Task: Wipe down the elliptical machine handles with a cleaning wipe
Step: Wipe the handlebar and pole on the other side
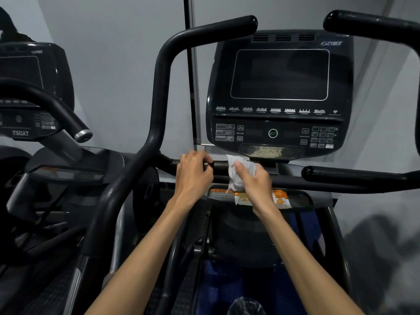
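My left hand grips the end of the short black inner handle below the console. Just to its right, my right hand holds a crumpled white cleaning wipe against the black bar between the two inner handles. The right inner handle juts in from the right. The tall left moving handle curves up in front of the console; the tip of the right moving handle shows at the top right.
The dark console with its screen and buttons stands straight ahead. An orange-and-white wipe packet lies on the ledge under my right hand. A second machine stands at the left. Grey walls are behind.
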